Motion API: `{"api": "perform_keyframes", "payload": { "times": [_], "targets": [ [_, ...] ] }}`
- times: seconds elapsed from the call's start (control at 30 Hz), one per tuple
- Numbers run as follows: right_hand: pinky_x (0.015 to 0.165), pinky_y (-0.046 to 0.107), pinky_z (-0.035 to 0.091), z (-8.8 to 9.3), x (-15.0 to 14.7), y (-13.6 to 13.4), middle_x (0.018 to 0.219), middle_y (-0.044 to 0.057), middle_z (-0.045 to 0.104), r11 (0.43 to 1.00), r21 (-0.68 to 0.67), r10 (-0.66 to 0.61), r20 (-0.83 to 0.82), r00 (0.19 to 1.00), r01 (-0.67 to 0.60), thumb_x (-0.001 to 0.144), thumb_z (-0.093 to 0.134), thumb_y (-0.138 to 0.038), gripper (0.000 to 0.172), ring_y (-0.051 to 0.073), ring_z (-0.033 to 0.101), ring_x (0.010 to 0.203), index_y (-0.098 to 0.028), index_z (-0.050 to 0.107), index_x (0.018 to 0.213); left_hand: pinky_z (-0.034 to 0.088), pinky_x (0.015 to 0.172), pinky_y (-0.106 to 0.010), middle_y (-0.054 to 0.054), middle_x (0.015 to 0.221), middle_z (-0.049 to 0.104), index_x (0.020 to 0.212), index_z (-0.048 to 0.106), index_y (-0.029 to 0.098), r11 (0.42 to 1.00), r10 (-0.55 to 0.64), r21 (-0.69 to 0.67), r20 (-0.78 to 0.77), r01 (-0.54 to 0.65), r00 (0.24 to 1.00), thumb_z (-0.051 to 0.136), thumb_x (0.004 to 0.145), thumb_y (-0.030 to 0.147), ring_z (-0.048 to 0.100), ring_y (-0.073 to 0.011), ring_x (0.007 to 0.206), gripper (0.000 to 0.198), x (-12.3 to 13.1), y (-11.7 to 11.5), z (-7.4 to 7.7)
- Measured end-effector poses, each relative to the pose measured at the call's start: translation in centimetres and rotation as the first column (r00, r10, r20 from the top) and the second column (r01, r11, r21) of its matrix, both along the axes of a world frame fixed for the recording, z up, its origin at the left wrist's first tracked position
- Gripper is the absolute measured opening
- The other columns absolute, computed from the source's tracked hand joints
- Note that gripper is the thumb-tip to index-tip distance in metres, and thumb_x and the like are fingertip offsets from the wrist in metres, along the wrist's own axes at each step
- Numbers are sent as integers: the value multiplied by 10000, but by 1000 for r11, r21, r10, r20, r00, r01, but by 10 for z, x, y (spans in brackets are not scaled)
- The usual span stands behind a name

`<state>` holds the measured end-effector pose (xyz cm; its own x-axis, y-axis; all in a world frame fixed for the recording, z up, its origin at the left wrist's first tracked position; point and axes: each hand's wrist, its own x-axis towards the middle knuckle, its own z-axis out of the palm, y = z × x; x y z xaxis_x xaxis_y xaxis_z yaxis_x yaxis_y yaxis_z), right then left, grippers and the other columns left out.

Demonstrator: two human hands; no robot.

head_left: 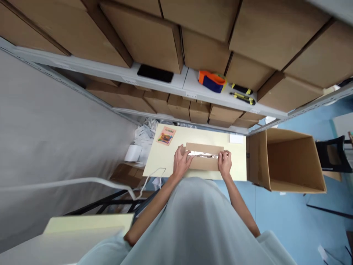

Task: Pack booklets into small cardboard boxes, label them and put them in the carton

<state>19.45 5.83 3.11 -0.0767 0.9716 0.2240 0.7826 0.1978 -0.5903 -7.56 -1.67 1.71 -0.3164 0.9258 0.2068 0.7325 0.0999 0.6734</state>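
A small, long cardboard box (205, 164) lies on the pale yellow table in front of my body. Its top flaps are folded apart, and a shiny silver wrapping (202, 154) shows in the gap between them. My left hand (182, 161) grips the left end, with the fingers curled over the edge and the thumb reaching toward the silver wrapping. At the other end, my right hand (225, 162) is closed on the right corner, its fingertips bent over the flap. What lies inside the wrapping is hidden.
On the table (162, 162) lie an orange printed card (166, 136) and a white paper pad (236, 138). Cardboard boxes fill the shelf (176, 84), which also holds an orange-and-blue tape dispenser (211, 81), cutters (242, 98) and a black phone (155, 73). A large open carton (259, 158) stands right.
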Motion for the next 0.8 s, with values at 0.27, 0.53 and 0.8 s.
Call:
{"api": "perform_keyframes", "payload": {
  "times": [0.27, 0.53, 0.8],
  "targets": [
    [1039, 471, 501, 94, -39, 119, 1218, 168, 699, 926, 361, 92, 68, 993, -111, 1121, 471, -401, 330, 297, 642, 1198, -183, 717, 1156, 429, 1251, -606, -182, 1605, 557, 1193, 742, 219, 981, -4, 192, -83, 19, 997, 629, 1050, 388, 413, -395, 1594, 249, -11, 87, 69],
    [1206, 443, 372, 257, -164, 274, 1508, 260, 600, 929, 155, 224, 485, 846, -335, 1107, 429, -351, 503, 331, 533, 1411, -75, 520, 1517, 480, 1219, -568, -182, 1547, 598, 1264, 724, 205, 902, 56, 430, -50, -29, 997, 593, 1054, 311, 494, -367, 1527, 269, -14, 212, 211],
    [1083, 369, 457, 270, -203, 280, 1324, 290, 731, 960, -139, 277, 573, 771, -242, 992, 575, -123, 405, 321, 681, 1264, -29, 607, 1384, 522, 1175, -528, -145, 1392, 672, 1201, 721, 207, 879, 57, 468, 97, -96, 994, 593, 1034, 237, 594, -323, 1381, 213, -10, 188, 237]
  ]
}}
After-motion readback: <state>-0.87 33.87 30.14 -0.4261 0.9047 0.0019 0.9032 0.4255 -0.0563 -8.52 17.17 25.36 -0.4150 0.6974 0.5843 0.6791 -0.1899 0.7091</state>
